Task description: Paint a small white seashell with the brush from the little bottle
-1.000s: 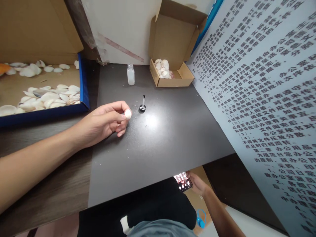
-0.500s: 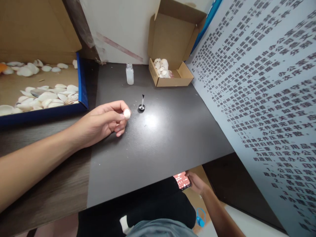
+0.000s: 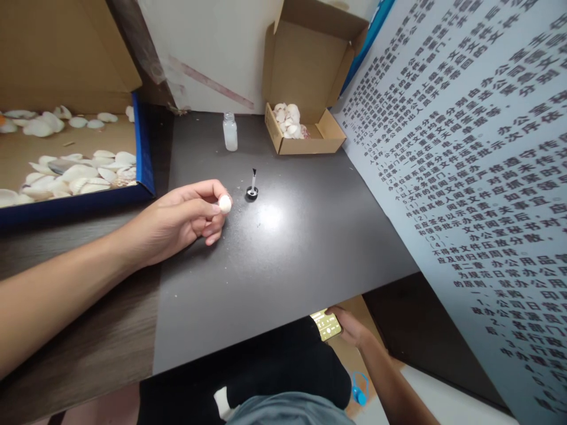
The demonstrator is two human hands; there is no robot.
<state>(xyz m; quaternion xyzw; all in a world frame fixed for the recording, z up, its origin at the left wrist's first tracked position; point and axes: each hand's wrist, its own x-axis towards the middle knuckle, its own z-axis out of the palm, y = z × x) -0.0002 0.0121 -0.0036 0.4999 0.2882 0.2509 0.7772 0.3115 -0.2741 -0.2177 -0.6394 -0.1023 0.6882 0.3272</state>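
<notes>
My left hand [image 3: 186, 219] rests on the dark mat [image 3: 283, 248] and pinches a small white shell [image 3: 225, 203] between thumb and fingertips. Just right of the shell stands a black cap with its brush [image 3: 252, 188] pointing up. A small clear bottle [image 3: 230, 131] stands open at the back of the mat. My right hand [image 3: 349, 326] is below the table edge, closed around a phone [image 3: 326, 323] with a lit screen.
A blue-rimmed tray [image 3: 144, 154] with several white shells lies at the left. A small open cardboard box [image 3: 310, 144] holding shells sits at the back. A large printed board [image 3: 478, 177] leans along the right side. A blue object [image 3: 359, 391] lies on the floor.
The left hand has held the shell in place, drifting only slightly with the view. The phone's screen changed from pinkish pictures to a pale yellowish display.
</notes>
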